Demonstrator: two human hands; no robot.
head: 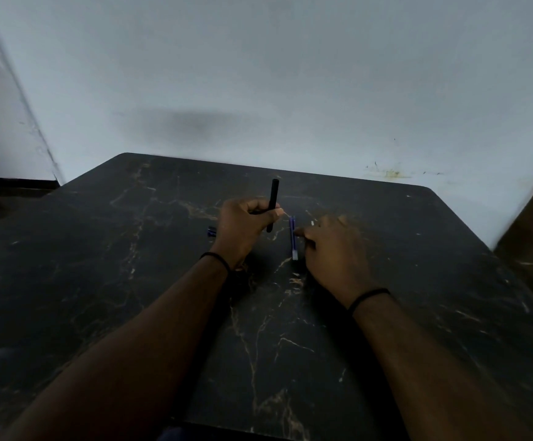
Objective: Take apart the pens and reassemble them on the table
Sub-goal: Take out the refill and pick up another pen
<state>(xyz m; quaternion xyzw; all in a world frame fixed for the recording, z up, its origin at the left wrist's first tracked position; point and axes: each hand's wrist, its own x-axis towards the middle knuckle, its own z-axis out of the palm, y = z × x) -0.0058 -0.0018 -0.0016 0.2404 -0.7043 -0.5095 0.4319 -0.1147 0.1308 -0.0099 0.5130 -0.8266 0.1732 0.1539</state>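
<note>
Your left hand (242, 227) is clenched on the black barrel (272, 205), held near-upright, while the blue refill (292, 237) lies on the table (131, 281) just right of it, long axis running away from you, w/ your right hand's fingertips (298, 232) touching it, grasp unclear.

1. A pale blue-grey wall (290, 74) is seen behind the surface (115, 281); scuffs and a yellowish stain (392, 174) are noted low on it.
2. The surface is finished in black marble pattern with tan veining; rounded far corners are observed.
3. A dark wooden panel (532, 224) is recorded at the right edge.
4. Lighting is dim throughout.
</note>
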